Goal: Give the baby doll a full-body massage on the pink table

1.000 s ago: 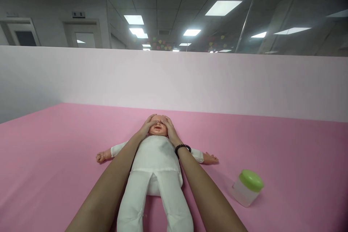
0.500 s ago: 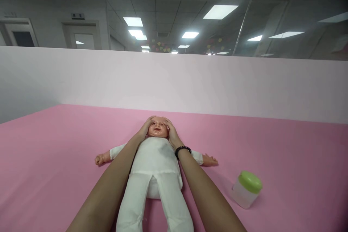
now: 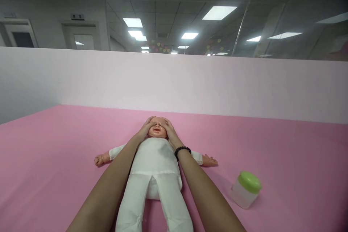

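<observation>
Left hand: left hand point(image 3: 144, 129) cupped on scene-left side of doll's head point(image 3: 157, 129); fingers point(image 3: 150, 121) spread open over brow, curved against vinyl, no closed grip.

Right hand: right hand point(image 3: 170, 133) cupped on scene-right side of same head; fingers point(image 3: 164, 124) open and laid across eyes, no closed grip; fingertips of both hands close together above face, mouth uncovered.

Wrist: black beaded bracelet point(image 3: 182, 150) on right wrist.

Forearms: bare left forearm point(image 3: 111, 192) and right forearm point(image 3: 202, 192) reaching far from near edge of view, either side of doll's torso, just beside it.

Doll: baby doll point(image 3: 155, 159) flat on back, centred on desk, head far, legs near; white cloth body point(image 3: 155, 156); arms spread, scene-left doll hand point(image 3: 99, 160) and scene-right doll hand point(image 3: 209, 160) bare.

Jar: frosted plastic jar point(image 3: 245, 190) with green lid point(image 3: 249, 182), on desk to right, near scene-right doll hand, well apart from both person's hands; lid on.

Desk: pink-covered desk point(image 3: 54, 159) under doll and jar.

Far side: pale pink partition point(image 3: 174, 83) along far edge; beyond it, glass wall point(image 3: 272, 29) and ceiling lights point(image 3: 219, 12).
</observation>
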A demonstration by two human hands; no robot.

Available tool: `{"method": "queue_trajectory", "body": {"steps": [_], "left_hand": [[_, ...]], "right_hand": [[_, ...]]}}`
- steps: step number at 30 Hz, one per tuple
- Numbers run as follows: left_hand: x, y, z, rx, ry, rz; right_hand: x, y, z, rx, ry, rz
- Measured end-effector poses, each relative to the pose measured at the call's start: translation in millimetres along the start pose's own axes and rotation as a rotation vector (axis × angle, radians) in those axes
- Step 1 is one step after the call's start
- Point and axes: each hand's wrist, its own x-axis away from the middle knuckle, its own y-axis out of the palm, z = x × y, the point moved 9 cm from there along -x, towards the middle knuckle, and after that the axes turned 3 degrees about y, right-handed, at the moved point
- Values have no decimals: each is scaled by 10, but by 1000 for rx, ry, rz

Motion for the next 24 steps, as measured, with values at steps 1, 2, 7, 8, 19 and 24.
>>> {"method": "queue_trajectory", "body": {"steps": [1, 2, 7, 8, 19, 24], "left_hand": [[-5, -1, 4, 7, 0, 12], [-11, -2, 5, 17, -1, 21], [-42, 12, -30, 83, -11, 11], [-41, 5, -32, 80, -6, 15], [0, 0, 10, -32, 31, -22], [-32, -11, -12, 31, 2, 20]], "right_hand": [[-1, 0, -3, -3, 1, 1], [-2, 0, -6, -9, 3, 1], [5, 8, -16, -52, 7, -4], [9, 13, -15, -52, 8, -9], [11, 7, -7, -47, 18, -18], [-61, -45, 69, -125, 25, -20]]}}
